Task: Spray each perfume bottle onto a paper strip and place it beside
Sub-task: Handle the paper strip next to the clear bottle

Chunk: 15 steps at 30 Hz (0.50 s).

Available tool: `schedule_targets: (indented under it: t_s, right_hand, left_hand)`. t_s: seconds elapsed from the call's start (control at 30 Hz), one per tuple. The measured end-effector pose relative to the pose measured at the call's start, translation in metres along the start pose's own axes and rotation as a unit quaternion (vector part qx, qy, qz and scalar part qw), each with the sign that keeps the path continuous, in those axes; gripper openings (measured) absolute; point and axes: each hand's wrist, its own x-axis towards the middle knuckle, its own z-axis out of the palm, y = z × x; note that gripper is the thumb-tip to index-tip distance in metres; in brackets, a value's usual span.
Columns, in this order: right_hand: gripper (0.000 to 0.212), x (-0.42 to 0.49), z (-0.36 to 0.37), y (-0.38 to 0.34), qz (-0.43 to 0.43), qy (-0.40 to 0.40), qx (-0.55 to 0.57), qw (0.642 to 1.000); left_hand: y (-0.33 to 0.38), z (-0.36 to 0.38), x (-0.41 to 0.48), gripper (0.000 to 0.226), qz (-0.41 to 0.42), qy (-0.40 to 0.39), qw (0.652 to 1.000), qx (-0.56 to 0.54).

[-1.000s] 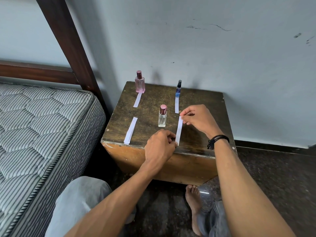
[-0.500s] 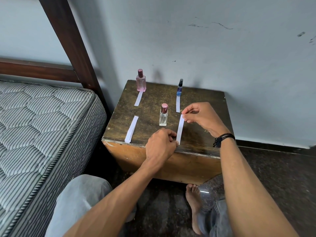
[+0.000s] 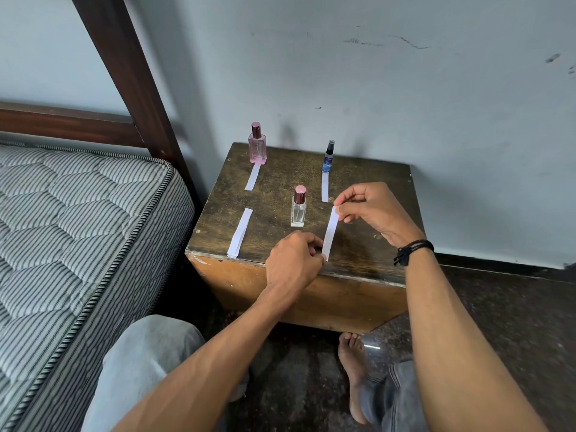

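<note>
A white paper strip (image 3: 330,232) lies lengthwise on the dark wooden box (image 3: 280,194), right of a clear perfume bottle (image 3: 298,207) with a pink cap. My left hand (image 3: 293,260) pinches the strip's near end at the box's front edge. My right hand (image 3: 367,210) pinches its far end. A pink bottle (image 3: 257,145) stands at the back left with a short strip (image 3: 252,177) in front of it. A slim blue bottle (image 3: 328,157) stands at the back right, also with a strip (image 3: 325,187) in front.
A small stack of strips (image 3: 240,232) lies at the box's front left. A striped mattress (image 3: 71,232) and dark bed frame (image 3: 124,67) are close on the left. The wall is right behind the box. My knees and a bare foot (image 3: 352,366) are below, on the dark floor.
Both hands keep hold of the same strip beside the clear bottle. The view has shifted slightly; the strip and bottles have barely moved.
</note>
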Motion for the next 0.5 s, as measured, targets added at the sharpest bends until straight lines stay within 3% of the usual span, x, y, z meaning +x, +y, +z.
schedule_targets:
  t_s: [0.5]
  right_hand:
    - [0.006,-0.0008,0.0036,-0.001,-0.008,-0.006,0.004,1.0]
  left_hand:
    - [0.0011,0.0,-0.001,0.024,0.005,0.0,1.0,0.005]
